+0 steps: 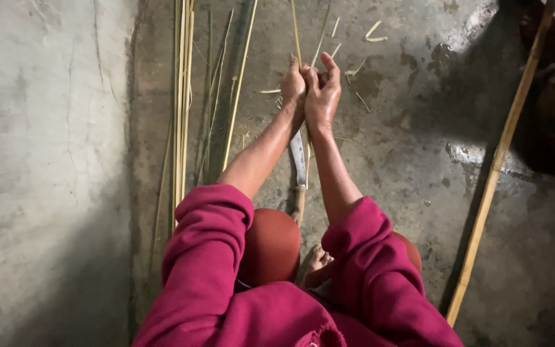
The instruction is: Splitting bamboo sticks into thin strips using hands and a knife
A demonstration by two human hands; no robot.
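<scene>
My left hand and right hand press together, each grip closed on a thin pale bamboo strip that runs away over the grey concrete floor. A curved steel knife blade lies between my forearms. A bundle of split bamboo strips rests beside the wall.

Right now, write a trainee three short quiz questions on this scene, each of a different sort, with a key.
1. True or false: the left hand and right hand are pressed together around a thin bamboo strip.
2. Where does the knife blade lie? A) between the forearms B) against the wall C) on the thick pole
3. Fill in: the bundle of strips lies along the ____.

Key: 1 true; 2 A; 3 wall
</scene>
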